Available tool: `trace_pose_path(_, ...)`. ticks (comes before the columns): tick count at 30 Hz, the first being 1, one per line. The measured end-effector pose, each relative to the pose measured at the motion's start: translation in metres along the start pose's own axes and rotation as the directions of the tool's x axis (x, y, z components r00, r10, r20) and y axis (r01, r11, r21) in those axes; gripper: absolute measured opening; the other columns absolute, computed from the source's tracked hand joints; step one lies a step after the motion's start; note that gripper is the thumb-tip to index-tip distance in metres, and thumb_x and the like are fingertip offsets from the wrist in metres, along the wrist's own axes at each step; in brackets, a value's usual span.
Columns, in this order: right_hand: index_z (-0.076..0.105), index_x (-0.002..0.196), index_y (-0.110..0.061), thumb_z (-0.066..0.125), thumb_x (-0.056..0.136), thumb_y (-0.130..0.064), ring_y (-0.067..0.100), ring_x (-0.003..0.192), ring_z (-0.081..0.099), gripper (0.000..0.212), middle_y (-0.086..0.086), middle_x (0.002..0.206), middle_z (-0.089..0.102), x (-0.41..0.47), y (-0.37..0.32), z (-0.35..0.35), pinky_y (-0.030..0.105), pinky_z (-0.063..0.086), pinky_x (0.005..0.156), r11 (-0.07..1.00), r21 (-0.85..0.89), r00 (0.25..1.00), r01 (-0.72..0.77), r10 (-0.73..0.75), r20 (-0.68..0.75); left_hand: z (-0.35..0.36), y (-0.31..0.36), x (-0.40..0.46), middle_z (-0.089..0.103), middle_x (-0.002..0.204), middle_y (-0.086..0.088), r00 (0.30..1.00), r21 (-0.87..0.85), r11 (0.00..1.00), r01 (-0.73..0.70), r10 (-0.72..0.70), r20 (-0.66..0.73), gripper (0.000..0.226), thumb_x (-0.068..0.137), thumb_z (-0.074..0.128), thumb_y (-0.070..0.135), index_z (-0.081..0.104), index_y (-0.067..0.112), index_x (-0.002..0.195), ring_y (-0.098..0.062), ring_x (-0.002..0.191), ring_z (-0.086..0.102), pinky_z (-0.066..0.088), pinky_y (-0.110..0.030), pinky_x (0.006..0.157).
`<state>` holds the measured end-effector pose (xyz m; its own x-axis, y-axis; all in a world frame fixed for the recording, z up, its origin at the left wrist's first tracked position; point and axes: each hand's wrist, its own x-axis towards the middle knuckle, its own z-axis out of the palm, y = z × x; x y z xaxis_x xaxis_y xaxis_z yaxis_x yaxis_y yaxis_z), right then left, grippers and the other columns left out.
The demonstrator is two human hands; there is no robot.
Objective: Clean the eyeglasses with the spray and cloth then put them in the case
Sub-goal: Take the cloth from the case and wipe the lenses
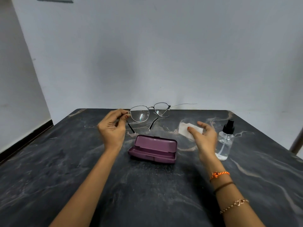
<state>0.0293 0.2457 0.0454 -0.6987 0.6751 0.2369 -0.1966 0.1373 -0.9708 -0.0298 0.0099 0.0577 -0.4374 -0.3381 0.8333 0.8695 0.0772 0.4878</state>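
My left hand (pixel 113 126) pinches the thin metal eyeglasses (pixel 148 112) by the left hinge and holds them up above the table, arms unfolded toward me. My right hand (pixel 203 136) holds a small white cloth (pixel 186 129) between thumb and fingers, to the right of the glasses and apart from them. A purple eyeglass case (pixel 153 149) lies open on the table between my hands. A clear spray bottle (pixel 225 141) with a black nozzle stands upright just right of my right hand.
The dark marbled table (pixel 65 161) reaches to a pale wall at the back. A thin pole (pixel 297 141) stands past the table's right edge. Bracelets and threads circle my right wrist.
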Motion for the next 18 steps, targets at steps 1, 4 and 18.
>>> trace_pose_path(1,0.059,0.110,-0.010,0.071,0.073,-0.009,0.015,0.085,0.061,0.039,0.007,0.103,0.061,0.000,0.004,0.000,0.026,0.054,0.074,0.997,-0.082,1.000,-0.009,0.008,-0.008,0.000,0.000,-0.001,0.067,0.077,0.026,1.000,-0.003,1.000,-0.007,0.007,0.010,0.023,0.073,0.064,-0.005,0.065,0.014,0.087,0.003,0.068,0.062,0.052,-0.013,0.065)
trace_pose_path(4,0.061,0.109,-0.006,0.065,0.072,-0.005,0.027,0.090,0.064,0.037,0.014,0.104,0.067,-0.002,0.013,0.000,0.043,0.053,0.085,0.976,-0.216,1.000,-0.022,0.017,-0.022,0.001,-0.001,-0.003,0.066,0.078,0.026,0.999,0.008,0.999,-0.037,0.037,0.028,0.024,0.072,0.065,-0.007,0.065,0.011,0.088,0.003,0.069,0.062,0.052,-0.013,0.065)
trace_pose_path(18,0.055,0.116,-0.005,0.054,0.078,-0.003,0.032,0.097,0.060,0.038,0.018,0.107,0.067,-0.004,0.021,0.001,0.027,0.041,0.079,0.835,-0.525,0.985,0.165,-0.110,0.134,0.001,-0.005,-0.002,0.067,0.078,0.026,0.999,-0.012,0.999,-0.035,0.035,0.022,0.027,0.073,0.064,-0.009,0.063,0.010,0.093,0.004,0.069,0.062,0.051,-0.011,0.066)
